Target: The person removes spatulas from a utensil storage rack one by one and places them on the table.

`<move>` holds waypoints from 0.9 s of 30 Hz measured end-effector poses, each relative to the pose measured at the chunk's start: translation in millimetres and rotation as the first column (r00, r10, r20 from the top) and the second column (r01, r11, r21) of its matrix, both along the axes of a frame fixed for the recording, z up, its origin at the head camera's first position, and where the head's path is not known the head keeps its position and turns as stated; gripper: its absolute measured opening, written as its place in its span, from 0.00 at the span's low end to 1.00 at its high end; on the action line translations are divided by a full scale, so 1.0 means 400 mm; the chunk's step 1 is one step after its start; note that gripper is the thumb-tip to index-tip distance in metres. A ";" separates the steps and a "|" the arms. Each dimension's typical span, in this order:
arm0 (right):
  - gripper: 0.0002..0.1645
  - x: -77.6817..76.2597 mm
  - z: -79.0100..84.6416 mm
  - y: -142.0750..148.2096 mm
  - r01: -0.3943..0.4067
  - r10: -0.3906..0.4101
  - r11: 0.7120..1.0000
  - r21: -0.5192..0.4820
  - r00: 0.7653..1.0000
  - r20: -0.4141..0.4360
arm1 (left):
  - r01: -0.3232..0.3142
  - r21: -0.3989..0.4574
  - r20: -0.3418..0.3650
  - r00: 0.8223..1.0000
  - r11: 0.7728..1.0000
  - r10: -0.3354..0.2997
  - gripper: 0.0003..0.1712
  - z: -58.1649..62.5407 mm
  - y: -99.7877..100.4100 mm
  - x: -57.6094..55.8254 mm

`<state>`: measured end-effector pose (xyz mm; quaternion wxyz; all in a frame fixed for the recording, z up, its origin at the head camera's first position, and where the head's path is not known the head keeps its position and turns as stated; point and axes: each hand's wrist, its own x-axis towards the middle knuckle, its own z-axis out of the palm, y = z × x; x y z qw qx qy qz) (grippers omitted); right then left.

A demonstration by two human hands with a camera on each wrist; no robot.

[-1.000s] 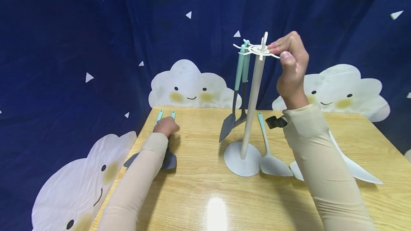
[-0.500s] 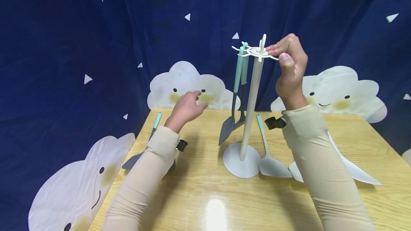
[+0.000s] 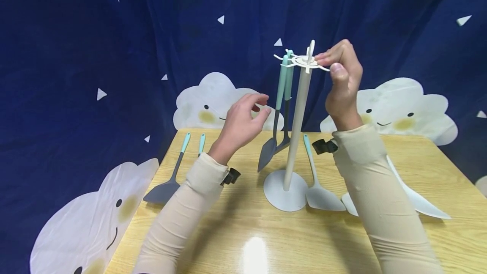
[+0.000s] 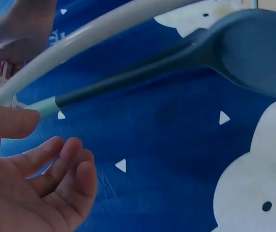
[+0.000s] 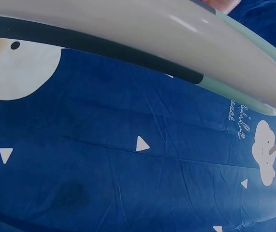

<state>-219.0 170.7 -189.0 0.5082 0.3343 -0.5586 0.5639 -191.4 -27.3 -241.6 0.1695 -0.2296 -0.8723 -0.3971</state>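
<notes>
A white utensil stand (image 3: 300, 117) rises from a round base; my right hand (image 3: 344, 83) pinches its hooked top. Two dark turners with mint handles hang from its left hooks: a nearer turner (image 3: 268, 153) and a farther turner (image 3: 285, 143). Left of them my left hand (image 3: 245, 124) hovers, fingers loosely bent and thumb apart, holding nothing. In the left wrist view, the left hand (image 4: 46, 179) lies close to a mint handle (image 4: 43, 107); I cannot tell whether the thumb touches it. The right wrist view shows the pole (image 5: 176, 36) crossing close by.
On the table's left lie a dark turner (image 3: 163, 191) and another mint-handled utensil (image 3: 202, 143), mostly behind my left forearm. A light grey turner (image 3: 323, 198) lies beside the stand's base (image 3: 285, 200). White pieces, including a pale curved one (image 3: 426, 202), show around my right forearm.
My left hand has left the utensils at the table's left, risen and moved right toward the hanging turners. The right hand stays at the top of the stand.
</notes>
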 end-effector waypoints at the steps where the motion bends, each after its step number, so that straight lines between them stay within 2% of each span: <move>1: 0.37 -0.001 -0.001 0.001 0.003 -0.003 1.000 0.001 1.000 0.002 | 0.008 0.005 -0.007 1.000 1.000 -0.008 0.19 -0.001 0.006 0.000; 6: 0.36 -0.004 -0.005 0.004 0.007 -0.007 1.000 0.003 1.000 0.005 | 0.046 0.035 -0.083 0.996 0.998 -0.043 0.16 -0.009 0.034 -0.003; 12: 0.33 -0.003 -0.011 0.000 -0.003 0.002 1.000 0.010 1.000 0.010 | 0.059 0.107 -0.181 0.983 0.992 -0.039 0.12 -0.033 0.052 -0.012; 14: 0.32 0.001 -0.012 -0.004 -0.011 0.011 1.000 0.000 1.000 0.013 | 0.067 0.125 -0.186 0.982 0.990 -0.043 0.12 -0.041 0.055 -0.015; 21: 0.29 0.004 -0.006 -0.006 -0.019 0.019 1.000 -0.019 1.000 0.001 | 0.059 0.099 -0.189 0.981 0.993 -0.039 0.12 -0.053 0.064 -0.022; 27: 0.28 0.007 0.001 -0.007 -0.020 0.020 1.000 -0.018 1.000 0.003 | 0.075 0.103 -0.139 0.988 0.992 -0.061 0.14 -0.053 0.061 -0.014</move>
